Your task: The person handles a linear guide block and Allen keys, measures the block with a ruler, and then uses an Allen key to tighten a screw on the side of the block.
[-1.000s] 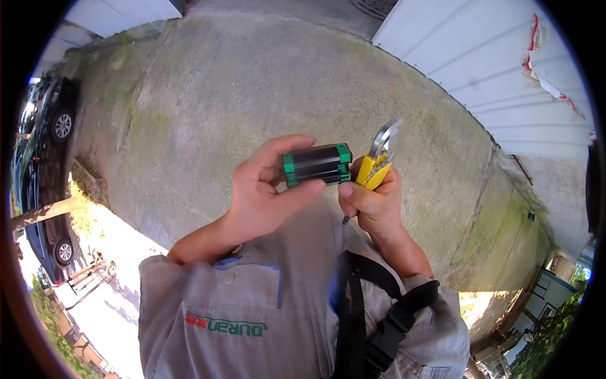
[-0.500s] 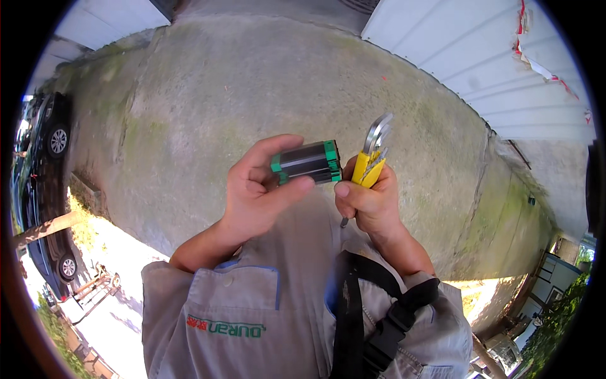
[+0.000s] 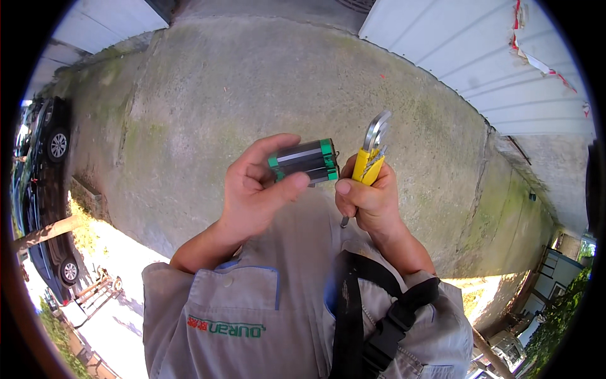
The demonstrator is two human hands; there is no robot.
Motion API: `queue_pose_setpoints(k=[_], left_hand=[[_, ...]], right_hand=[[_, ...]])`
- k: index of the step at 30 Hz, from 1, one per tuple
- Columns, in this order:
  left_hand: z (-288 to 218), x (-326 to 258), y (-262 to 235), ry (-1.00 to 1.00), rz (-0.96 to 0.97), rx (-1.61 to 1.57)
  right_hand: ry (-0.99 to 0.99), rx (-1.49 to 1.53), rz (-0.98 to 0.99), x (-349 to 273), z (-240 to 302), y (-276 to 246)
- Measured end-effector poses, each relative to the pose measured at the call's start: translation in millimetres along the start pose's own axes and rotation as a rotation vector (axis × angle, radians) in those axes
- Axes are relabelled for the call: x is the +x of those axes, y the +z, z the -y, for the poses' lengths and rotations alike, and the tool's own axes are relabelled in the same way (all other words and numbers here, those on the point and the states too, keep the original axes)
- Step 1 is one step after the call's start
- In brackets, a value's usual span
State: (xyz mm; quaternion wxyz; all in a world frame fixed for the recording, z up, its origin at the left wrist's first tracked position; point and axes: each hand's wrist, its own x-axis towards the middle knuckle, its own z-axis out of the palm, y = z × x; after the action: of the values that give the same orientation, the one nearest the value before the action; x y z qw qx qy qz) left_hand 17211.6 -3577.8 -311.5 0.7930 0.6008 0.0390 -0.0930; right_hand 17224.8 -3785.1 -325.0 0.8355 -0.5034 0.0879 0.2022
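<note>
My left hand (image 3: 252,186) grips a block (image 3: 302,153) that looks like a battery pack, with dark cylinders side by side and green end caps. Its thumb presses the lower edge while the fingers wrap round the far side. Just to the right, my right hand (image 3: 372,196) is closed on a yellow-bodied tool (image 3: 367,167) with a curved silver metal loop at its top and thin metal pieces beside it. A dark tip (image 3: 344,222) pokes out below that fist. The right fingers sit close to the block's right end; whether they touch it I cannot tell.
Concrete ground (image 3: 252,82) with greenish patches lies below. A white panelled wall (image 3: 442,57) stands at the upper right. Dark cars (image 3: 57,142) are at the left, near a wooden post (image 3: 47,231). A black buckled strap (image 3: 382,341) crosses my grey workwear.
The block has tilted slightly in my left hand, showing more of its lower cylinder. My right hand and the yellow tool have barely moved.
</note>
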Motion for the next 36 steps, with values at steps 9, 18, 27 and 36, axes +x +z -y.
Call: queue_pose_setpoints(k=[9,18,27,36], left_hand=[[1.3,0.7,-2.9,-0.023,0.125,-0.063],[-0.2,-1.0,-2.2,-0.034,0.164,-0.101],[-11.3,-12.4,-3.1,0.200,0.204,0.204],[-21.5,-12.2,-9.8,0.244,0.297,0.370]], right_hand=[[0.049,0.060,0.013,-2.4,1.4,0.6],[0.090,0.125,0.015,-3.2,6.0,0.9],[0.102,-0.081,0.042,-8.8,10.8,-5.8],[0.096,-0.270,0.071,-12.2,15.8,-4.7]])
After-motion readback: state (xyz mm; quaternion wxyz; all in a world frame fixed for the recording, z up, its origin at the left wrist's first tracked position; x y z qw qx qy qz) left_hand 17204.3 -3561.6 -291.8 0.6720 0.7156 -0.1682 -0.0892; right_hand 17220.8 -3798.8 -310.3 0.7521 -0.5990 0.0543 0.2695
